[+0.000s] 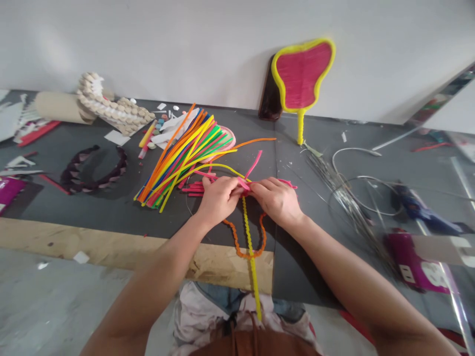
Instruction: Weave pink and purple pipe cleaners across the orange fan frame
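Note:
My left hand (219, 198) and my right hand (277, 200) meet above the table edge, fingertips almost touching. Both are closed in a pinch on a pink strip (243, 185), whose free end sticks up and away from me. Below my fingers hangs a frame: an orange wavy outline (234, 237) with a yellow twisted stem (253, 272) running down its middle towards my lap. The upper part of this frame is hidden by my hands. Several short pink pieces (195, 188) lie beside my left hand.
A bundle of coloured strips (181, 163) lies left of my hands, near a dark headband (92, 185). A pink-and-yellow paddle shape (304, 74) leans against the wall by a dark phone (270, 99). Thin wires (337, 193), blue-handled pliers (426, 212) and a purple packet (415, 262) lie right.

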